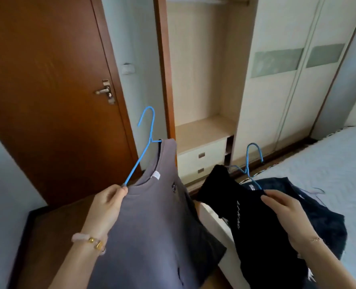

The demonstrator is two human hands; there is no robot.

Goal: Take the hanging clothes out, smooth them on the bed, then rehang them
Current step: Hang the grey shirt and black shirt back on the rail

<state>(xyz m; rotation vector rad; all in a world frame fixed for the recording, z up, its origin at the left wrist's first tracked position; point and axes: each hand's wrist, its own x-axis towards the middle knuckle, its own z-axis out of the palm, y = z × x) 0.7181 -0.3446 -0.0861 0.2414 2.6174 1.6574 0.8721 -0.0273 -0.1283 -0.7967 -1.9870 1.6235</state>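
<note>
Currently, the left hand (108,202) pinches the near end of a blue hanger (138,162) together with the shoulder of the grey top (152,222). The top hangs from it at left of centre, above the floor. The right hand (285,211) grips the black top (241,211) near its collar, on a second hanger (247,161), over the near edge of the bed (323,159). A dark blue garment (327,211) lies on the bed beneath it. The open wardrobe (200,84) stands far, between the two hands. The grey top's hanger runs from the grip up and away, with the hook uppermost and toward the wardrobe. The bed lies to the right, nearer the right hand. Whether laying down or rehanging comes next cannot be determined. The white script on the black top, the white neck label (156,175) and the small dark badge (174,187) on the grey top are unreadable.
</note>
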